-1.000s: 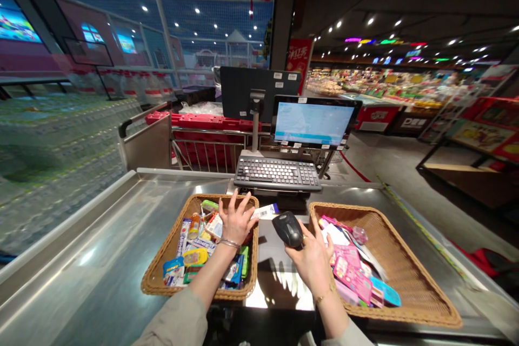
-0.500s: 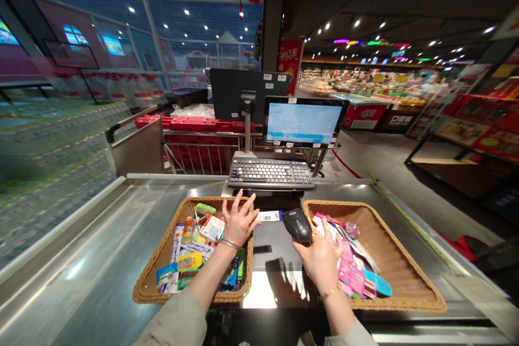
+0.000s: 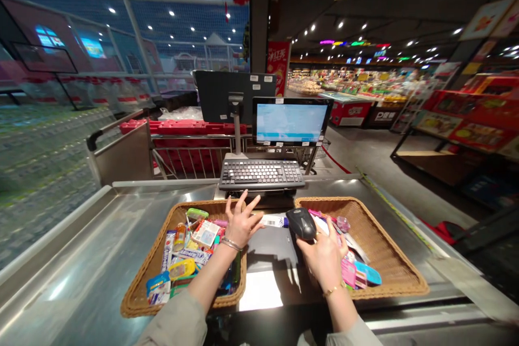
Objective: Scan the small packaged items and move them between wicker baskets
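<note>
My left hand (image 3: 242, 223) is over the right rim of the left wicker basket (image 3: 142, 273), its other fingers spread. At its thumb it pinches a narrow white and purple-blue packet with a barcode (image 3: 274, 220), between the two baskets. My right hand (image 3: 325, 259) is wrapped round a black barcode scanner (image 3: 301, 223), whose head points left towards the packet's end. Its grip is hidden under my palm. The left basket holds several small colourful packaged goods. Pink and blue packaged items (image 3: 368, 273) lie in the right wicker basket (image 3: 399, 259), partly behind my right hand.
Beyond the baskets stand a black keyboard (image 3: 261, 174) and a lit monitor (image 3: 291, 123), with a second screen (image 3: 233, 95) turned away. The steel counter (image 3: 81, 259) extends left. A metal cart (image 3: 188, 154) is behind it, and red shelves (image 3: 458, 119) stand at the right.
The view has turned slightly right, so the surroundings shift left. My left hand and the packet have moved a little right over the counter, closer to the scanner, which has also moved slightly right.
</note>
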`<state>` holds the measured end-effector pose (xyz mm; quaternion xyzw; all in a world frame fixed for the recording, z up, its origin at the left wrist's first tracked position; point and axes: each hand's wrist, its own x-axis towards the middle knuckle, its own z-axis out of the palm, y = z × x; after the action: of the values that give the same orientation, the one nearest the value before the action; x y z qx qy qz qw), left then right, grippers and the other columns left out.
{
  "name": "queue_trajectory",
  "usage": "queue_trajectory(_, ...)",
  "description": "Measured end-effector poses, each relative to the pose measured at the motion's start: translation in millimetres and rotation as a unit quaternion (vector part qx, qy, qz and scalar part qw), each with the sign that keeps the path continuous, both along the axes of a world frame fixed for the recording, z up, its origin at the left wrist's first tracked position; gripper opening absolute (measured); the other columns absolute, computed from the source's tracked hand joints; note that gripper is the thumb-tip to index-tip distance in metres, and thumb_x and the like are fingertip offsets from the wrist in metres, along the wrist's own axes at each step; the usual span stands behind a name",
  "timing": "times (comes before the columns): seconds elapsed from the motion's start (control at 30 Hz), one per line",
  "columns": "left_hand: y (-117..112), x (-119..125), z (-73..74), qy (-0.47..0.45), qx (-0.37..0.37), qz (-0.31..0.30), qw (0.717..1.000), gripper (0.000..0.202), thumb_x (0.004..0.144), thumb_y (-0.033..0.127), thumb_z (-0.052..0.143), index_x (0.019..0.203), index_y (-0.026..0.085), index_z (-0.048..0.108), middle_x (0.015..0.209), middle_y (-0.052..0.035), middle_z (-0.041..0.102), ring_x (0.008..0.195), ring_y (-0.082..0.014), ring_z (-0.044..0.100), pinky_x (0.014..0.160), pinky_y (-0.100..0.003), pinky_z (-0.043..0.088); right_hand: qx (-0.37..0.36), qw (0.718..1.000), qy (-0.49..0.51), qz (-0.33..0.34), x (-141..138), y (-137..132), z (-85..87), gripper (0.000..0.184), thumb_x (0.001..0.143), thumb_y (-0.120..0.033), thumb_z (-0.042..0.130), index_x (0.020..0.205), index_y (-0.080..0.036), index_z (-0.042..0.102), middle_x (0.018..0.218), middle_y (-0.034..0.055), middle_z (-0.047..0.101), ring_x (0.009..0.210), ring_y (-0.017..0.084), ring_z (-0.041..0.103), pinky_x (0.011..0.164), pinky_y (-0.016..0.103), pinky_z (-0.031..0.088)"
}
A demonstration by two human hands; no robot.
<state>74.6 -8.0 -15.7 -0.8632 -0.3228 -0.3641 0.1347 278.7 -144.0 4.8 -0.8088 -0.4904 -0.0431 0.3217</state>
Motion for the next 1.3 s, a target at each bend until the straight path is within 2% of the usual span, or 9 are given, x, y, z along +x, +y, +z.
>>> queue_trajectory(0.13,-0.7,9.0,1.1,0.007,0.001,-0.011,1.0,0.023,0.079,0.047,0.073,0.1,0.038,0.073,0.142,-0.0008,0.058,0.143,-0.0353,0.033,0.114,-0.069,0.006,-0.002,1.0,0.002,-0.017,7.1,-3.0,-0.3,0.028,0.076,-0.042,0.058,0.093,-0.028,0.075,0.12,0.0057,0.07,0.142,0.033,0.033,0.11,0.058,0.014)
queue_trajectory(0.33,-1.0,23.1,3.6,0.011,0.002,-0.033,0.999,0.024,0.078,0.049,0.072,0.1,0.038,0.072,0.143,0.0002,0.057,0.145,-0.0346,0.03,0.115,-0.069,0.005,-0.001,0.999,-0.001,-0.055,16.8,-7.0,0.8,0.036,0.075,-0.042,0.056,0.102,-0.027,0.074,0.122,0.008,0.069,0.138,0.034,0.036,0.108,0.057,0.018)
queue_trajectory(0.6,-0.7,44.0,5.9,0.007,0.013,-0.063,0.998,0.023,0.078,0.049,0.073,0.098,0.039,0.073,0.143,0.0016,0.057,0.145,-0.0346,0.031,0.115,-0.069,0.005,-0.005,0.997,0.01,-0.075,33.6,-14.3,4.6,0.036,0.077,-0.047,0.055,0.101,-0.029,0.075,0.119,0.0047,0.071,0.138,0.032,0.035,0.11,0.057,0.013)
queue_trajectory(0.73,-1.5,55.6,9.8,0.012,0.011,-0.071,0.997,0.023,0.077,0.05,0.074,0.098,0.04,0.073,0.143,0.0022,0.057,0.144,-0.035,0.032,0.115,-0.069,0.005,-0.008,0.996,0.004,-0.091,45.1,-19.1,1.8,0.038,0.078,-0.048,0.054,0.106,-0.03,0.073,0.122,0.0043,0.069,0.139,0.03,0.034,0.11,0.055,0.015)
queue_trajectory(0.97,-2.1,79.2,15.9,0.021,0.013,-0.093,0.995,0.022,0.078,0.049,0.073,0.098,0.04,0.073,0.143,0.0016,0.057,0.145,-0.0339,0.03,0.116,-0.068,0.005,-0.006,0.993,0.004,-0.115,68.7,-27.1,-7.7,0.034,0.078,-0.047,0.057,0.103,-0.03,0.073,0.123,0.003,0.069,0.141,0.031,0.033,0.11,0.058,0.015)
queue_trajectory(1.3,-3.5,123.0,11.9,0.035,0.01,-0.124,0.992,0.021,0.075,0.047,0.076,0.095,0.04,0.073,0.146,0.0038,0.054,0.146,-0.0357,0.028,0.115,-0.071,0.007,-0.017,0.988,0.033,-0.149,95.6,-38.8,-11.7,0.032,0.08,-0.045,0.057,0.1,-0.027,0.075,0.125,0.0048,0.068,0.143,0.031,0.031,0.112,0.055,0.011)
